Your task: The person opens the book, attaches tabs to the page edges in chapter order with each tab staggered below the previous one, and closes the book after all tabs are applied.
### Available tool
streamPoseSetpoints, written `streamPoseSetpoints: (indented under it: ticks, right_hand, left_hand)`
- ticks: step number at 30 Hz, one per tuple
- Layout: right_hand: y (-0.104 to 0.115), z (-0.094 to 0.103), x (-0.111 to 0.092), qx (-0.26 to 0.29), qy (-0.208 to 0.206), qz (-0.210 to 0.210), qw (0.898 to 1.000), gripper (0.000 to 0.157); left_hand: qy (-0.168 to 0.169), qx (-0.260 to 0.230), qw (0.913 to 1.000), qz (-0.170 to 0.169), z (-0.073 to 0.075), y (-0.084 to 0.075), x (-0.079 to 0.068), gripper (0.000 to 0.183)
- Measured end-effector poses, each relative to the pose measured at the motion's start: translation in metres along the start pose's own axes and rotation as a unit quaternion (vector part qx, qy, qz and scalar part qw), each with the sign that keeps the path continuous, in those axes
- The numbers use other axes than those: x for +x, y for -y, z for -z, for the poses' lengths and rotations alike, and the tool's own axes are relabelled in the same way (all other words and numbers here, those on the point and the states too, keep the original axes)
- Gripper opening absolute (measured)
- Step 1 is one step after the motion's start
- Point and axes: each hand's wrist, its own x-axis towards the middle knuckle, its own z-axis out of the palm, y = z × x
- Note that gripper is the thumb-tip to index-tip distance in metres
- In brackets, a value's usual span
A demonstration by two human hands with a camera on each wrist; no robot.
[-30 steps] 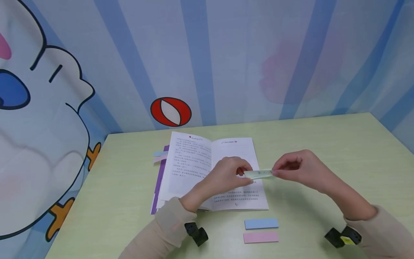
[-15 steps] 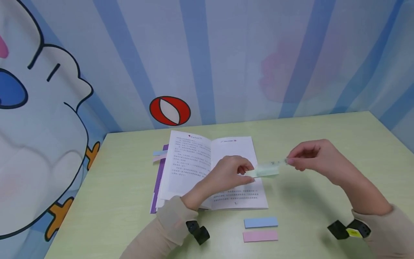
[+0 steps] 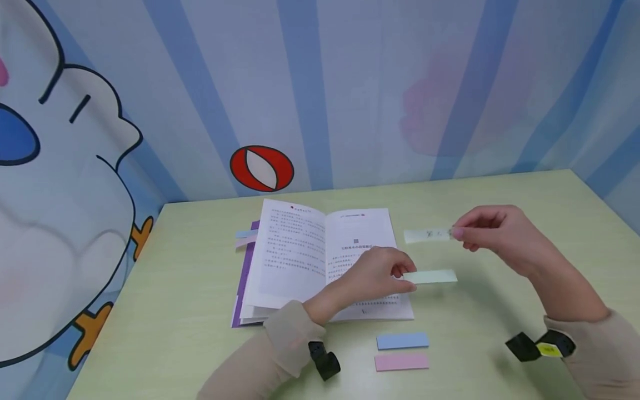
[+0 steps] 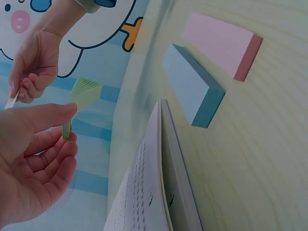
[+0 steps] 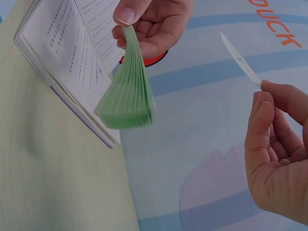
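Observation:
Between thumb and fingers my left hand (image 3: 377, 272) pinches one end of a pad of green sticky notes (image 3: 431, 276), above the right page of an open book (image 3: 295, 255). The pad's free end fans out in the right wrist view, where its many green sheets (image 5: 127, 96) show. Up and to the right, my right hand (image 3: 500, 233) pinches a single pale green sticky note (image 3: 426, 236) by one end. Handwritten marks are on this note near the fingertips. Note and pad are apart.
A blue sticky note pad (image 3: 402, 341) and a pink one (image 3: 401, 362) lie on the table before the book. Blue and pink tabs (image 3: 246, 238) stick out from the book's left side. Behind the table (image 3: 150, 278) hangs a striped cartoon backdrop (image 3: 350, 111).
The single note has come off the green pad, drawn up and to the right by my right hand. My left hand has moved slightly right with the pad.

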Motion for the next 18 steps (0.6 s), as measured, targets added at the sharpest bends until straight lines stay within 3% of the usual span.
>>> streamPoseSetpoints:
  ticks: [12,18]
  right_hand:
    - [-0.005,0.001,0.002,0.094,0.015,0.003,0.995,0.024]
    - [-0.008,-0.001,0.002,0.106,0.012,-0.002,0.994,0.025]
  left_hand:
    - [0.036,0.026,0.9985,-0.032,-0.021,-0.014,0.012,0.019]
    - [0.051,0.038,0.9972,-0.040,-0.034,-0.013,0.010,0.016]
